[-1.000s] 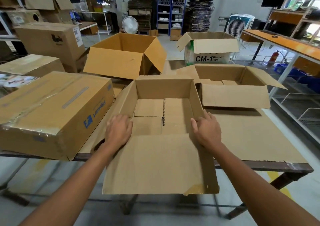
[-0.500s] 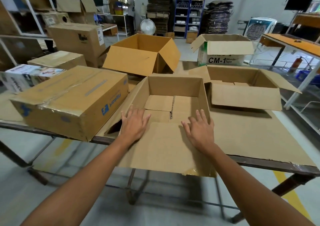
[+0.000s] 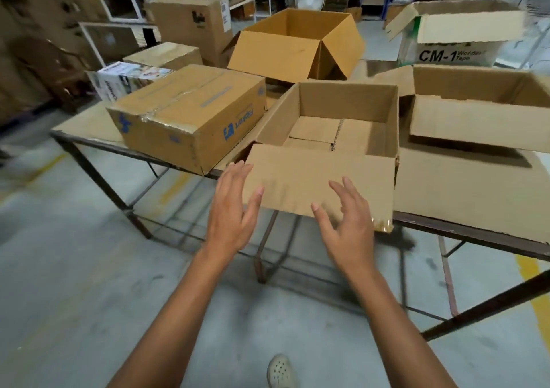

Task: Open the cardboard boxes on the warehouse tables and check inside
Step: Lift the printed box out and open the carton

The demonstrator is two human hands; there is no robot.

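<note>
An open, empty cardboard box stands at the table's front edge, its near flap hanging out over the edge. My left hand and my right hand hover just in front of that flap with fingers spread, holding nothing. A taped, closed box with blue print sits to the left of the open one. More open boxes stand behind and to the right: a large tan one, a "CM-1" box and a low wide one.
The metal-framed table is topped with cardboard sheets. Closed boxes and a white printed carton crowd the back left. Concrete floor lies in front, with my shoe below. Shelving and a fan stand at the back.
Both hands have come off the open box's near flap and pulled back toward me. The view has backed away from the table and swung left.
</note>
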